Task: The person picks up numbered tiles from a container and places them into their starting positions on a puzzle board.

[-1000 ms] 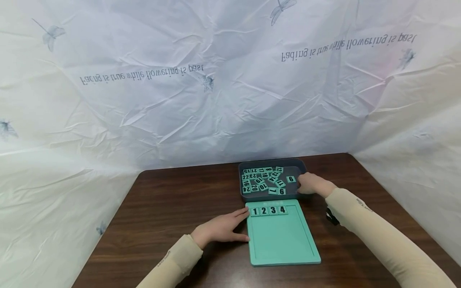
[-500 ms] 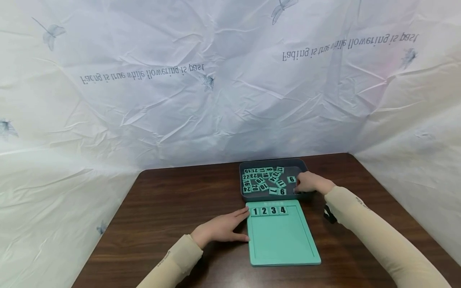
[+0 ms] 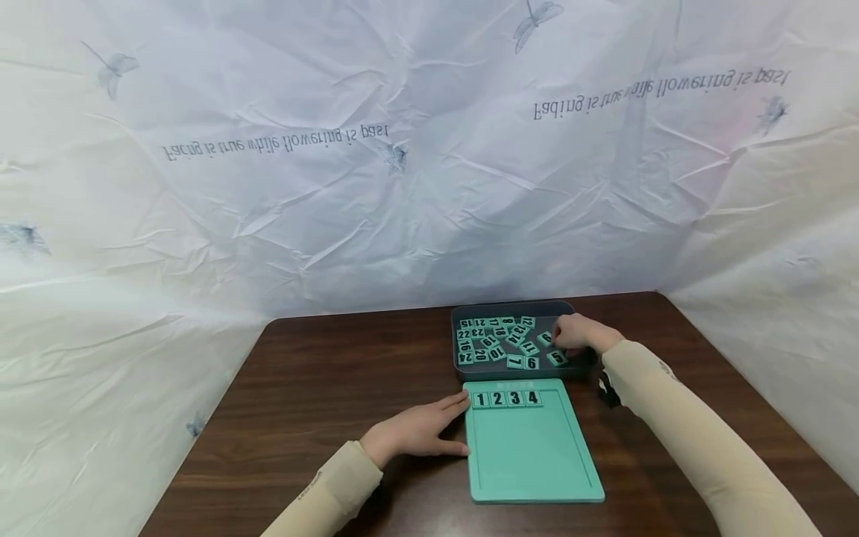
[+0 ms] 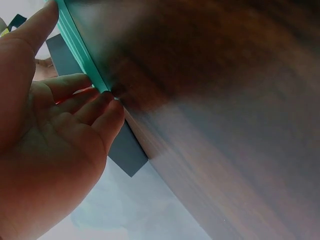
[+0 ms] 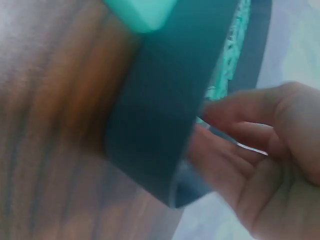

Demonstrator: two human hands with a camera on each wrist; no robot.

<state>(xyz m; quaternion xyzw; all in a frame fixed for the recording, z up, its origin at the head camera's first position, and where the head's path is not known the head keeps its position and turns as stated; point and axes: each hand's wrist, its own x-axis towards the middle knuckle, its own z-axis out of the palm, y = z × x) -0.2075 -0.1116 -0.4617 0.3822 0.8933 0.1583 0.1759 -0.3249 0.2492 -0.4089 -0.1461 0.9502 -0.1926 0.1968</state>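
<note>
Right hand (image 3: 579, 333) has shifted, uncovering one tile (image 3: 556, 358) in one tray (image 5: 152, 100).

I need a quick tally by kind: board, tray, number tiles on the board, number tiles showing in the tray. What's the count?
Green board: 1
Dark tray: 1
Tiles on the board: 4
Tiles showing in the tray: 20
Total: 26
</note>
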